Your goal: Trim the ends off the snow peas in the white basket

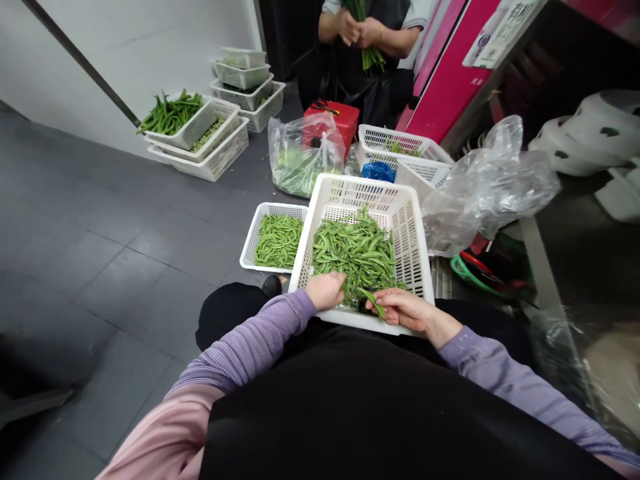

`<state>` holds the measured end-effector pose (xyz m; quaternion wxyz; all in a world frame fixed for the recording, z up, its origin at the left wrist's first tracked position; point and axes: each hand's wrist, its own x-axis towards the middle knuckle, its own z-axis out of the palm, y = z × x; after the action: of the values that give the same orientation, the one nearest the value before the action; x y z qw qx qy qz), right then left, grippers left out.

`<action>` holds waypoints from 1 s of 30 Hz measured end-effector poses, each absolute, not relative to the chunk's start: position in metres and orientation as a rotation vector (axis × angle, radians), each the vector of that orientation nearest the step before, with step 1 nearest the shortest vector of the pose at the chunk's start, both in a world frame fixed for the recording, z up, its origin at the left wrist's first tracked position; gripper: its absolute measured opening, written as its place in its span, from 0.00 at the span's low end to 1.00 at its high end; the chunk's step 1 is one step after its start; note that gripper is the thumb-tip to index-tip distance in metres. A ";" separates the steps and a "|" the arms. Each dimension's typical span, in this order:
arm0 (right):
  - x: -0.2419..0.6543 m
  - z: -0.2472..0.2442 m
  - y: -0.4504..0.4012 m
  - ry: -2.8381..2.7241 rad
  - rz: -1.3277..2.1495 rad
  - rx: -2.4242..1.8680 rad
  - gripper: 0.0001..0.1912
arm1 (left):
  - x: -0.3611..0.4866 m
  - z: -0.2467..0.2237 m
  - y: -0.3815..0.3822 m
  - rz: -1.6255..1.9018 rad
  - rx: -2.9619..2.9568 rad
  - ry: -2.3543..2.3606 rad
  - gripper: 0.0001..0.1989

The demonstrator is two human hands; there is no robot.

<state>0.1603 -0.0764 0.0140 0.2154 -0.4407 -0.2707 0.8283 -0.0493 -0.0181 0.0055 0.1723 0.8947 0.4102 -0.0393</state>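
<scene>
A large white slotted basket rests at my lap, with a heap of green pea pods inside. Over its near edge, my right hand pinches a single flat pea pod between thumb and fingers. My left hand is closed above the basket's near left corner, knuckles up; whatever its fingertips hold is hidden. Left of the large basket, a smaller white basket on the floor holds more green pods.
Stacked baskets with green peppers stand by the wall. Ahead are a clear plastic bag, a red container and another white basket. A co-worker's hands hold long green stalks. Crumpled plastic lies right.
</scene>
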 end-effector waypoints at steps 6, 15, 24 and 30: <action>0.156 0.006 -0.070 -1.326 2.213 -1.414 0.13 | -0.037 0.007 -0.035 -0.073 2.786 0.756 0.12; 0.131 0.018 -0.052 -2.511 1.247 -1.498 0.12 | -0.041 0.000 -0.012 -0.035 2.303 0.696 0.14; 0.151 -0.021 -0.019 -0.980 0.859 -1.558 0.11 | -0.033 -0.006 -0.014 0.055 2.112 0.915 0.14; 0.178 -0.045 0.005 -1.754 0.748 -2.145 0.11 | -0.040 -0.025 -0.015 -0.411 2.370 0.982 0.11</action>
<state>0.1782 0.0053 -0.0449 0.1352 -0.7404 -0.6056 0.2584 -0.0395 -0.0148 -0.0253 0.2684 0.8787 0.3642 -0.1522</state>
